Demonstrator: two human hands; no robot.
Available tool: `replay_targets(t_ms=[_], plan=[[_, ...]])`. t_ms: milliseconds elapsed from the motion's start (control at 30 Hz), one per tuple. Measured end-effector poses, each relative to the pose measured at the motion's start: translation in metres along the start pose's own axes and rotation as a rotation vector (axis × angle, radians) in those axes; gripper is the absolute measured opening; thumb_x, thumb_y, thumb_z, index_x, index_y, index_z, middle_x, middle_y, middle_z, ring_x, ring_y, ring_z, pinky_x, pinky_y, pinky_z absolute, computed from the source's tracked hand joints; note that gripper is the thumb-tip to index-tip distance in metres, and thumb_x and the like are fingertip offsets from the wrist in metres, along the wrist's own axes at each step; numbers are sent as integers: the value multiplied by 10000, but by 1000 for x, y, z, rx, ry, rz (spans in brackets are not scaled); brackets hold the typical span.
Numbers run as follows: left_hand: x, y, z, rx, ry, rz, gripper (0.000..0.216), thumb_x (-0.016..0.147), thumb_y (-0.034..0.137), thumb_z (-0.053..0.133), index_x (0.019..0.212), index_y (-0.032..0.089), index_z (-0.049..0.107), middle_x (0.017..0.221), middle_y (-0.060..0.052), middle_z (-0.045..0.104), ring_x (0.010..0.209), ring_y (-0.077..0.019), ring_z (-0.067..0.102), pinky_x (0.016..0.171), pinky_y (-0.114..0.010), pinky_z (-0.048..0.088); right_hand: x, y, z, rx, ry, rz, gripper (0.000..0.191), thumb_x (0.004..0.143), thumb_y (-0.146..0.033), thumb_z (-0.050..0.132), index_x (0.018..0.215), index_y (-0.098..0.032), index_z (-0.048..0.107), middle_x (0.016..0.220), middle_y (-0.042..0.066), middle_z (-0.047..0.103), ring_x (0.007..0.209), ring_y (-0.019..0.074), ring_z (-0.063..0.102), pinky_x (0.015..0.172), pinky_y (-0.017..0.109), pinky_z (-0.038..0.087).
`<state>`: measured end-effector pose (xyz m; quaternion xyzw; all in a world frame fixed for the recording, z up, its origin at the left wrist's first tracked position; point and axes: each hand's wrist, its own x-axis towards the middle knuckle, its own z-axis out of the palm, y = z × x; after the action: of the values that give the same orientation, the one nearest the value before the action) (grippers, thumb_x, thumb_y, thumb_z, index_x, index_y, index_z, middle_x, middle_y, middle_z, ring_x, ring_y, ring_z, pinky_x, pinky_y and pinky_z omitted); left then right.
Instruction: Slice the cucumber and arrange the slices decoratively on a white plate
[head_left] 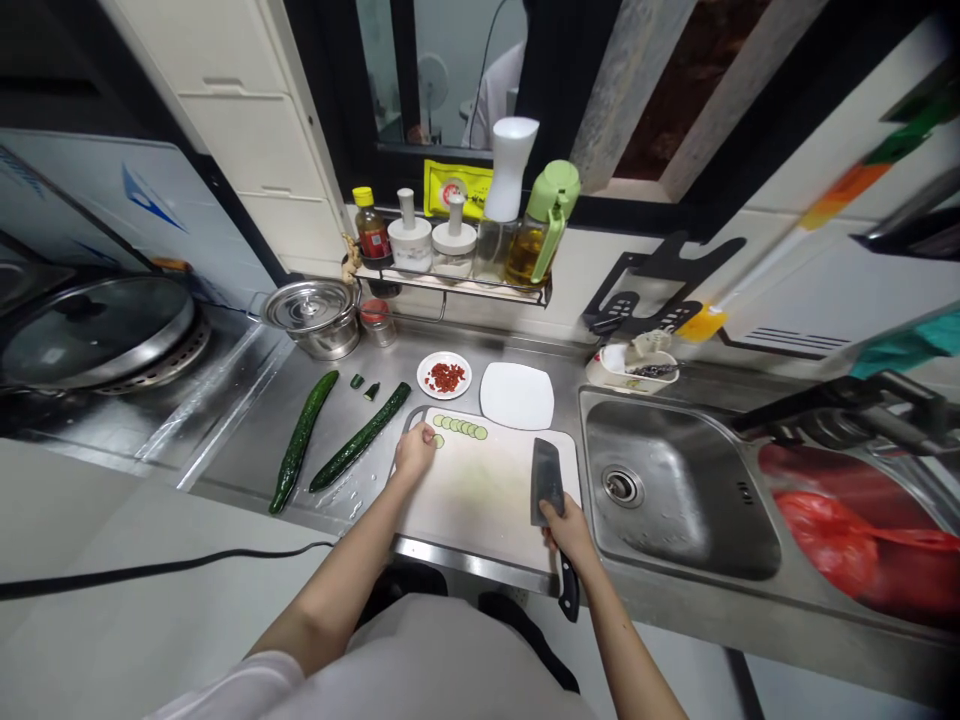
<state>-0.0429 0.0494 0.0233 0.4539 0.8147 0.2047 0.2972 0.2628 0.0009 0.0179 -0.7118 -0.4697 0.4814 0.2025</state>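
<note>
On a white cutting board [480, 510], a row of thin cucumber slices [459, 427] overlaps along the far edge. My left hand [416, 452] is at the board's far left corner, its fingers pinched together at a single cucumber slice [439, 441] just below the row. At the board's right side my right hand [568, 532] grips a cleaver [546, 480], its dark blade lying over the board and pointing away from me. The cleaver's black handle sticks out past the near edge. A faint green wet stain marks the middle of the board.
Two cucumbers [302, 440] [361, 437] and cut ends [371, 391] lie left of the board. Behind it are a plate of chopped red pepper [445, 377] and a white square plate [517, 396]. A sink [679, 490] adjoins on the right; a lidded pot [319, 318] stands back left.
</note>
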Motion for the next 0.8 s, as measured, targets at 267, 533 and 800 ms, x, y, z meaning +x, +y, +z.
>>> replay_targets(t_ms=[267,533,800], plan=[[10,-3,-3,62,17,20,173,814,178,550,936,243,654,864,-3,693,821,-170,629,721,-254,423,2,2,0,47,-8,-14,178,798,-340,496,898,-195,470,415,-115,432,289,91,406,331,185,301],[4,7,3,215,124,208,232,832,181,544,1026,228,662,1067,-75,638,1064,-245,546,917,-337,419,8,10,1,-29,-6,-41,187,800,-352,463,907,-198,471,409,-117,432,282,92,407,325,178,296],[4,55,36,284,-121,466,311,914,294,493,1188,259,635,1105,-93,574,1069,-247,520,871,-339,420,8,12,-1,-27,-17,-63,201,791,-347,468,931,-203,469,438,-112,455,302,92,418,325,176,304]])
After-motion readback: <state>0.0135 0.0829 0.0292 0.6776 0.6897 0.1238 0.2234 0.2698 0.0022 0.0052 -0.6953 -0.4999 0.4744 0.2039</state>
